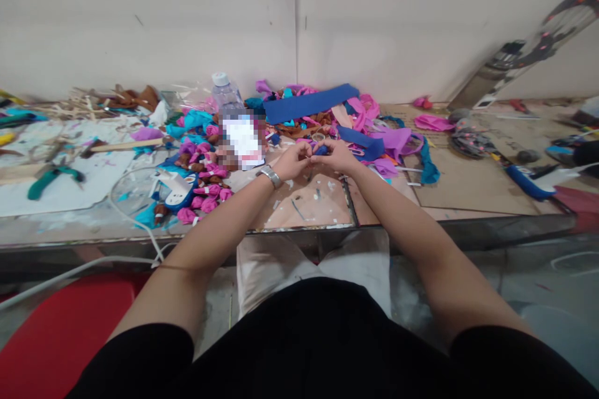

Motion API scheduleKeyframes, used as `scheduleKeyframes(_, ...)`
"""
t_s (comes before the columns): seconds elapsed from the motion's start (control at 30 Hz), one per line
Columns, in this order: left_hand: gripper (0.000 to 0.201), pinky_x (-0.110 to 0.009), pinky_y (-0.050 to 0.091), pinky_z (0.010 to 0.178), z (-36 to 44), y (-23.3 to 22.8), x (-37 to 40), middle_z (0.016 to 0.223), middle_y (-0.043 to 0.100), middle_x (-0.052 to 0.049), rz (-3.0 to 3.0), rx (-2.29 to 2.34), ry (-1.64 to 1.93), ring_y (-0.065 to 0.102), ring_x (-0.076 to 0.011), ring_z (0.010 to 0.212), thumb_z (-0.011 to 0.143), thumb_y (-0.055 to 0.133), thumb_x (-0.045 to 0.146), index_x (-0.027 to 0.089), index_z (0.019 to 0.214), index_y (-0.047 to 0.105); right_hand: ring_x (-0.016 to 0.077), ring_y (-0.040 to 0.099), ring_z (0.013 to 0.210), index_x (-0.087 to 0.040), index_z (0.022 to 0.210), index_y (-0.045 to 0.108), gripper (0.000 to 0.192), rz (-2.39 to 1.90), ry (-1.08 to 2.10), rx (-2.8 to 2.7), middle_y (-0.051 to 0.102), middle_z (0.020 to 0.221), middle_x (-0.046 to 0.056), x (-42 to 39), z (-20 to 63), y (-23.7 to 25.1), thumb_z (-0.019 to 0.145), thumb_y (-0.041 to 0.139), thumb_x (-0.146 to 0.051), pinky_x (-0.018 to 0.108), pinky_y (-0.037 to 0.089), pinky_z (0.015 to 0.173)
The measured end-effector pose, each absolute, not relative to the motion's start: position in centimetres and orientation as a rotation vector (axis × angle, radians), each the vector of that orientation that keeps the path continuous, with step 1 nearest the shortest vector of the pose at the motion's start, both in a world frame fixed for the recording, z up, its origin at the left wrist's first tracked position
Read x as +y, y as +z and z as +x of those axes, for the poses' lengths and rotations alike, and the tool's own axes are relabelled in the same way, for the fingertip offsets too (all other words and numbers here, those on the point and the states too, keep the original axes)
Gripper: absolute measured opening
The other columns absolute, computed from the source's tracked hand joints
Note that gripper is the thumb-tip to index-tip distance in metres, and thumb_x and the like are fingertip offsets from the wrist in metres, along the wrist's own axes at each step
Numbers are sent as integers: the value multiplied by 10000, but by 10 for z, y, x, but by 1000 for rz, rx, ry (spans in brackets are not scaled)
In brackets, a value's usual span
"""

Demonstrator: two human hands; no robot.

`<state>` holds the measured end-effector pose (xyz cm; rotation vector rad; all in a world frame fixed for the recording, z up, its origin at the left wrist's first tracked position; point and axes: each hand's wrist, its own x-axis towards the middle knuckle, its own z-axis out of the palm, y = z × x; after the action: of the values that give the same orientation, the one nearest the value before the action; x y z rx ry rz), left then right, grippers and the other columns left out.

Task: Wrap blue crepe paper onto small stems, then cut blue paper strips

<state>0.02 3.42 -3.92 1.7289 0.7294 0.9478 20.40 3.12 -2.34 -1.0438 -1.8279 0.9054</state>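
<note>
Head view: your two bare hands meet near the centre of the frame, just above the paint-spotted tan worktop. Between their fingertips sits a small, rounded dark-blue piece, soft-looking like fabric. Your right hand has a narrow grip, finger and thumb closed on it; your left hand brings its fingertips to the near-left side, though I cannot tell whether they pinch or merely steady it. Something so small probably calls for fingertips rather than palms.

A long, flat dark-blue strip lies across crumpled pink, purple and teal scraps at upper centre, perhaps left there for a short reach. Left of centre, knotted pink-and-brown bundles cluster beside a blue-and-white power strip. Behind them, a clear plastic bottle with a white cap stands by a bright, partly pixelated screen, seemingly angled so you can see it. Green-handled pliers lie at far left, away from your hands.
</note>
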Motion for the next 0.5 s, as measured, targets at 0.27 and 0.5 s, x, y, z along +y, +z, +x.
scheduleKeyframes(0.27, 403, -276, 492, 672, -1, -37, 35, 758, 646, 0, 1742, 766, 945, 666, -169, 724, 803, 833, 438, 204, 888, 516, 150, 586, 712, -169, 885, 786, 332, -1047, 836, -1854, 723, 789, 5, 29, 204, -19, 662, 861, -403, 271, 439, 692)
scheduleKeyframes(0.5, 488, -265, 493, 652, 1, -35, 35, 746, 643, 4, 1686, 773, 961, 661, -157, 701, 724, 903, 473, 194, 861, 527, 144, 577, 691, -162, 902, 763, 329, -1015, 892, -1811, 702, 771, 0, 29, 203, -21, 678, 837, -392, 265, 445, 670)
